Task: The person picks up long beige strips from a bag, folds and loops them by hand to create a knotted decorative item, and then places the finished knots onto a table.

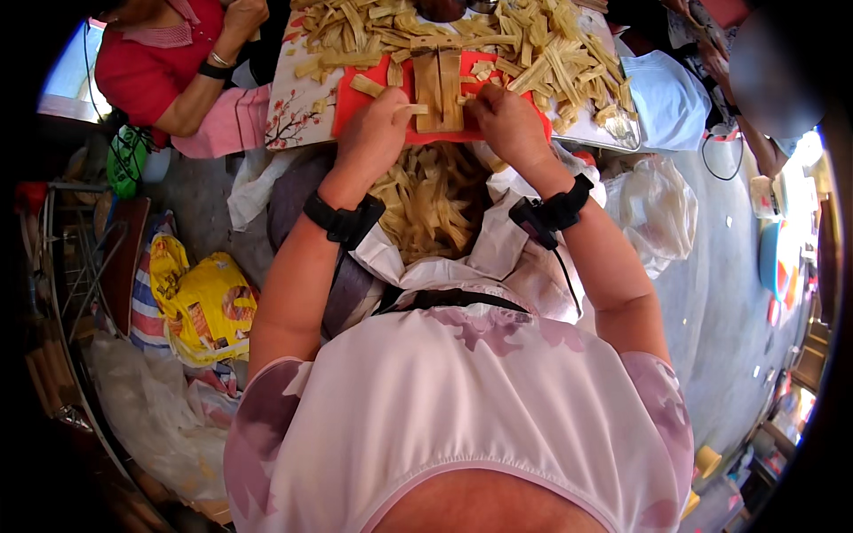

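My left hand (373, 130) pinches a short, pale yellow dried strip (418, 108) whose end reaches the left side of a slotted wooden board (427, 76). Across the board, my right hand (508, 120) has its fingers curled around a small strip piece (462, 100), mostly hidden by the fingertips. A dark slit runs down the board's middle, and a crosspiece tops its far end. Under the board lies a red sheet (353, 100). Dried fibrous strips (566, 56) are heaped behind and to the right. Below my hands, a white sack (436, 272) at my lap holds long strips (426, 200).
The table (300, 130) has a floral-patterned top. A person in red (160, 66) sits at left; another person's arm (760, 143) is at right. Plastic bags (650, 206) hang by the table's right edge. A yellow bag (213, 300) and a metal rack (63, 266) stand left.
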`<state>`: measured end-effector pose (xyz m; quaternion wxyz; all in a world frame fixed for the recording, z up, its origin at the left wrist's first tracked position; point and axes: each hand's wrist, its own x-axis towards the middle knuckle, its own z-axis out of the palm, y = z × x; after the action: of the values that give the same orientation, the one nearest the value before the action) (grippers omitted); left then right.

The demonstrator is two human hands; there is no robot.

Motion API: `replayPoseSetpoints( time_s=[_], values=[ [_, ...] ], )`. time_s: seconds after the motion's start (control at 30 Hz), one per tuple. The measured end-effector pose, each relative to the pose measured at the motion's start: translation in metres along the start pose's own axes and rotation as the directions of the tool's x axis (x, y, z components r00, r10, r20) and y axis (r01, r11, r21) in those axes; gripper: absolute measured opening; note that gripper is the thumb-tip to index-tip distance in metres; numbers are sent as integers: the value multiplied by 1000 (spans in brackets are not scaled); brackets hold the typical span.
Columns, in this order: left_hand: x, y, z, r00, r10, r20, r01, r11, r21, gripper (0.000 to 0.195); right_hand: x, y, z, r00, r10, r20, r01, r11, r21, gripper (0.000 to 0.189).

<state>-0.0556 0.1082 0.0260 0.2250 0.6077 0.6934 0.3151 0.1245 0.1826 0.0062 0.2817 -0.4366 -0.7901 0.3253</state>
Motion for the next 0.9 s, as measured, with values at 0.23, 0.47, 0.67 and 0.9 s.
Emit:
replayPoseSetpoints(
  time_s=[0.23, 0.47, 0.67, 0.9],
  values=[
    [-56, -16, 5, 973, 213, -86, -213, 977, 3, 23, -41, -40, -20, 889, -431, -156, 402, 896, -187, 15],
    [-97, 5, 27, 872, -13, 490, 490, -2, -872, 26, -91, -75, 5, 803, -562, -197, 595, 769, 235, 21],
    [-98, 17, 18, 904, 8, 428, 423, 128, -897, 14, -102, -74, 5, 965, -181, 189, 12, 751, 660, 11],
    [-96, 18, 17, 884, -179, 431, 404, 758, -513, 12, -81, -65, 3, 942, -325, -78, 334, 906, 261, 15]
  ],
)
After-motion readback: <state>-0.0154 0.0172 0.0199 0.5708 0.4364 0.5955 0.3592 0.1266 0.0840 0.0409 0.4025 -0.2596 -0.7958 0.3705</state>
